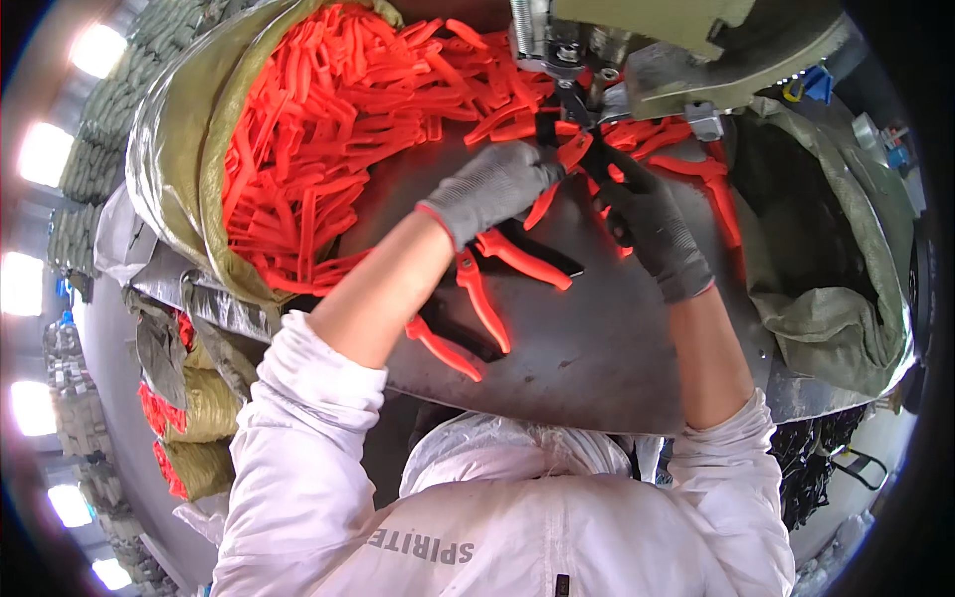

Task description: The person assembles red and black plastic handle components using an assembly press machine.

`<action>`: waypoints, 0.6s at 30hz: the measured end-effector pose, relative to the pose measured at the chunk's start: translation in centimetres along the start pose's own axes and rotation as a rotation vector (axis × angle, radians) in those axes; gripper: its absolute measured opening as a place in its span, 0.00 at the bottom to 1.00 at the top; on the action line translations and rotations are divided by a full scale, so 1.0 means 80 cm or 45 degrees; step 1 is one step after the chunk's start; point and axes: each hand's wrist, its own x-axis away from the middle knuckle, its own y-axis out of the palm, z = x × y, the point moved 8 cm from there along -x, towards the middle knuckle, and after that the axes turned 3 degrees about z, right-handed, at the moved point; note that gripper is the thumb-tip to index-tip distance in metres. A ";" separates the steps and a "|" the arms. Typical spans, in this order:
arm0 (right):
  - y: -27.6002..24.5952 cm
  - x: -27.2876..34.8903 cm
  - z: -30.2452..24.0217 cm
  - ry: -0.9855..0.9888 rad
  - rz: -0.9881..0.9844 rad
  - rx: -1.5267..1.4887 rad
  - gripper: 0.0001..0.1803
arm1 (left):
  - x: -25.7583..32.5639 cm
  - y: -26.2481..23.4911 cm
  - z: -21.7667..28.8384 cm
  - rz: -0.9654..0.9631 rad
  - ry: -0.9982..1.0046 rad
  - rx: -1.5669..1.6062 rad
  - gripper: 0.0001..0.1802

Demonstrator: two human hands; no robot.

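Observation:
My left hand [492, 191], in a grey knit glove, is closed with its fingertips on a red plastic handle [574, 151] below the machine head. My right hand [652, 224], gloved in dark grey, is closed on the same red-and-black piece from the other side; its fingers hide part of it. Under and beside my left wrist lie several red-and-black hand tools with handles spread, among them one red handle [482, 301] and another [445, 350]. A red tool [711, 179] rests to the right of my right hand.
A metal machine head [569, 55] with springs and a large curved guard [736, 80] hangs over the work spot. An open woven sack [189, 169] spills red handles [308, 149] onto the dark metal table [597, 368]. Another open sack [836, 318] stands at right.

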 end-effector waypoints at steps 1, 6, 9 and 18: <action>0.001 0.000 0.001 0.001 -0.010 -0.057 0.24 | 0.009 -0.028 -0.004 0.128 0.014 -0.212 0.19; 0.007 0.011 -0.015 -0.064 -0.049 -0.095 0.21 | 0.127 -0.170 -0.045 0.647 0.214 -0.472 0.17; 0.007 0.021 -0.026 -0.054 0.020 0.018 0.27 | 0.177 -0.151 -0.092 0.285 0.140 -0.756 0.23; -0.007 0.026 -0.014 0.056 -0.007 0.051 0.17 | 0.183 -0.079 -0.159 0.039 -0.246 -1.304 0.29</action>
